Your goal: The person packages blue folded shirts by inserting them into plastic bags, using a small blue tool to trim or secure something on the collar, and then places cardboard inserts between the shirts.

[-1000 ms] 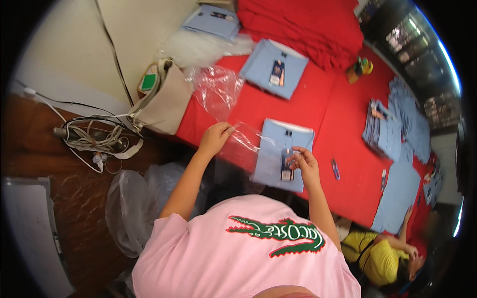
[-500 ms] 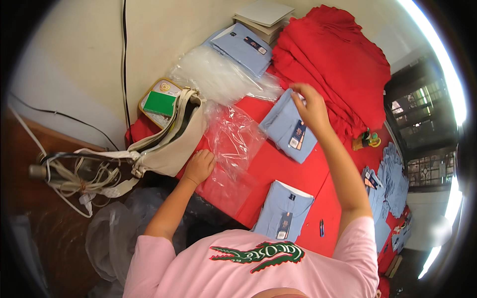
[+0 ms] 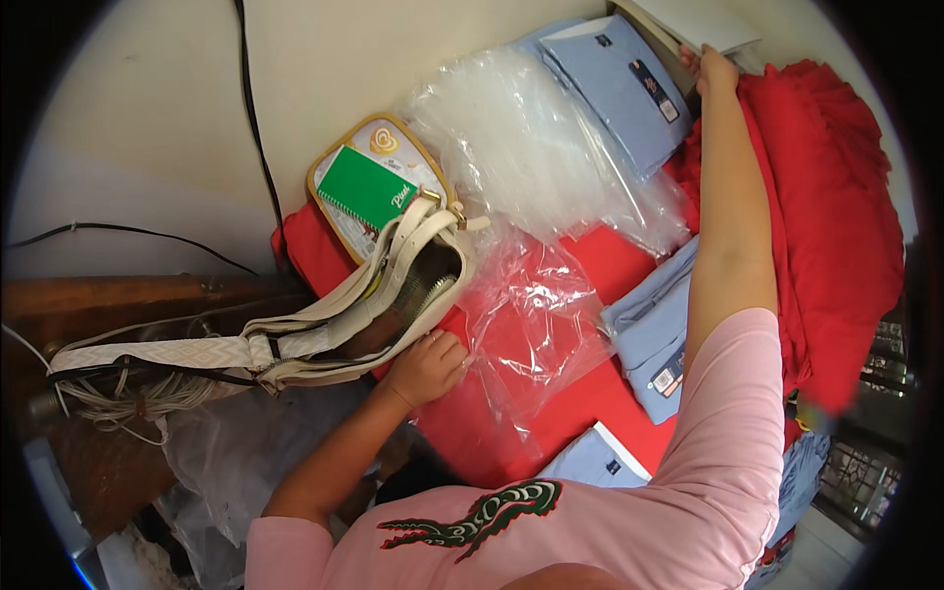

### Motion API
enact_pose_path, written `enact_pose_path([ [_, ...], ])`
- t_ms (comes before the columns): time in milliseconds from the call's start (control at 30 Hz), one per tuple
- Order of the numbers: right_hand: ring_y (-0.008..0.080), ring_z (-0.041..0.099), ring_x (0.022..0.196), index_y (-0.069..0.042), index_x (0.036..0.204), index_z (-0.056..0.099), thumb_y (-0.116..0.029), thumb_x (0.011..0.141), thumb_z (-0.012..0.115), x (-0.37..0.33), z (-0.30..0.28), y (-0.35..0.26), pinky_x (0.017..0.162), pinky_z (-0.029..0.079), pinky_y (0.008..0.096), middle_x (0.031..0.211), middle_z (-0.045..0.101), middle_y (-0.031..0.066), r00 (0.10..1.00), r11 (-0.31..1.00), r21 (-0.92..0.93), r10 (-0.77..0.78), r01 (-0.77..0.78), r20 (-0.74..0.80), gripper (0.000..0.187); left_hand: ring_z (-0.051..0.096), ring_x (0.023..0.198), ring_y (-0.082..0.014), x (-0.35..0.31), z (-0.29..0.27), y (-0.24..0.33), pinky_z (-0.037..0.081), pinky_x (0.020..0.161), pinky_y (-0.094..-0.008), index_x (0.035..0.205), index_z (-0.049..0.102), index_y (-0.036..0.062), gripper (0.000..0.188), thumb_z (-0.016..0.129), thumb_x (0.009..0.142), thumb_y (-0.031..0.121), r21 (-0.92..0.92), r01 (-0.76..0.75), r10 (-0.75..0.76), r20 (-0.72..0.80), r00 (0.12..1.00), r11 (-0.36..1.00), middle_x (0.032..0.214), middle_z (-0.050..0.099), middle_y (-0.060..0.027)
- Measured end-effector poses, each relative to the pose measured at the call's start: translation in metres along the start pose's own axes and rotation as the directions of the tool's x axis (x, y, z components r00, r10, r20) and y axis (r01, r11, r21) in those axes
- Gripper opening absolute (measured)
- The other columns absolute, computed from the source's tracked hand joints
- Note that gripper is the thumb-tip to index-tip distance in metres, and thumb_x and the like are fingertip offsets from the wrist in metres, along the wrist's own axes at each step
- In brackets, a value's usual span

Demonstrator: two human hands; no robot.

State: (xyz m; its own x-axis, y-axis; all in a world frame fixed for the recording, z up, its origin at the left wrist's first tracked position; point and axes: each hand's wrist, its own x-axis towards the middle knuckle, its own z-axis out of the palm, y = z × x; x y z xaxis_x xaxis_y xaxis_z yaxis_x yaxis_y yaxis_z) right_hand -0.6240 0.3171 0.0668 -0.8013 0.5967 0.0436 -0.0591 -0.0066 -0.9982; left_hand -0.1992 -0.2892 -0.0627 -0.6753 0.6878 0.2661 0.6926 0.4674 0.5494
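Observation:
My right arm stretches to the far right, and my right hand (image 3: 712, 71) has its fingers closed at the edge of a white card sheet (image 3: 696, 22) on a stack. My left hand (image 3: 429, 368) rests, fingers slightly bent and loose, on the near-left edge of a clear plastic bag (image 3: 536, 310) spread over the red cloth (image 3: 585, 418). Right of this bag lies a folded light-blue garment (image 3: 644, 329) with a dark tag, partly hidden by my right arm. Another folded blue garment (image 3: 595, 460) lies close to my body, mostly covered by my shirt.
A cream handbag (image 3: 359, 329) stands beside my left hand, with a green notebook (image 3: 366, 187) on a tray behind it. Clear plastic bags (image 3: 511, 138) and packed blue garments (image 3: 619, 88) lie at the back. Red fabric (image 3: 826, 226) is heaped at right.
My right hand has left the folded blue garment and reached back to the white card stack. My left hand stays on the plastic bag. The view has shifted left and closer.

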Motion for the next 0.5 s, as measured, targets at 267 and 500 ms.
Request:
enact_pose_path([
  [267, 0.0246, 0.072, 0.086, 0.012, 0.128, 0.057, -0.016, 0.112, 0.055, -0.301, -0.06, -0.08, 0.077, 0.061, 0.0327, 0.112, 0.074, 0.0265, 0.967, 0.944, 0.305, 0.048, -0.126, 0.249, 0.033, 0.061, 0.091, -0.0346, 0.007, 0.001, 0.0, 0.053, 0.084, -0.0453, 0.092, 0.065, 0.0082, 0.013, 0.069, 0.097, 0.02, 0.079, -0.025, 0.026, -0.015, 1.0, 0.997, 0.095, 0.06, -0.0134],
  [500, 0.0104, 0.067, 0.067, 0.005, 0.125, 0.065, -0.024, 0.111, 0.06, -0.69, -0.22, -0.184, 0.063, 0.058, 0.0266, 0.086, 0.075, 0.0122, 0.988, 0.974, 0.175, 0.133, -0.145, 0.079, 0.033, 0.059, 0.092, -0.0405, 0.011, 0.023, -0.014, 0.049, 0.085, -0.0518, 0.092, 0.062, 0.0059, 0.012, 0.064, 0.096, 0.017, 0.072, -0.104, 0.108, -0.057, 0.992, 0.992, 0.096, 0.06, -0.0177],
])
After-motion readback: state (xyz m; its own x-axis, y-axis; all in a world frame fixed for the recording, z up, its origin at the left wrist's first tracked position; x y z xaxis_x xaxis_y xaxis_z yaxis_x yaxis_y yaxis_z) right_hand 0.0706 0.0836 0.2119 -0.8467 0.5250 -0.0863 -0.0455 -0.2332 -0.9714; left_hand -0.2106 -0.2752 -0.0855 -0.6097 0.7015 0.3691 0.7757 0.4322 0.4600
